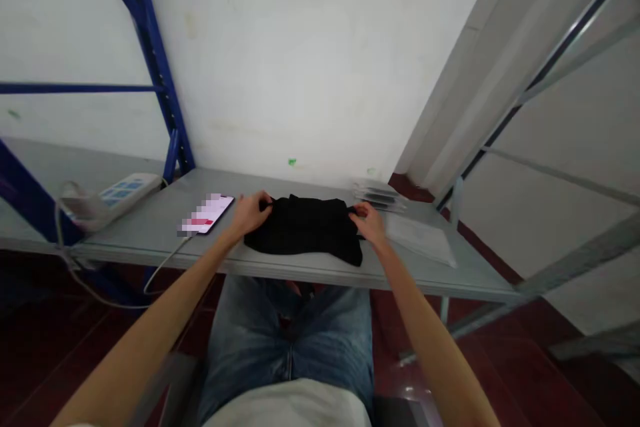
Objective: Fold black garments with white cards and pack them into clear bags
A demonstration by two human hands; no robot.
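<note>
A black cloth garment (307, 227), partly folded, lies on the grey shelf top (320, 267) in front of me; its exact kind cannot be made out. My left hand (251, 213) pinches its upper left corner between thumb and fingers. At the opposite corner, my right hand (369, 221) is closed on the upper right edge of the same cloth. Its lower edge spreads toward me, with the right end hanging nearest the shelf's front.
A phone (213, 212) with a lit screen and white cable lies left of the cloth. A white power strip (123, 197) sits farther left, by a blue upright (157, 60). To the right are stacked packets (381, 195) and a clear plastic bag (423, 240).
</note>
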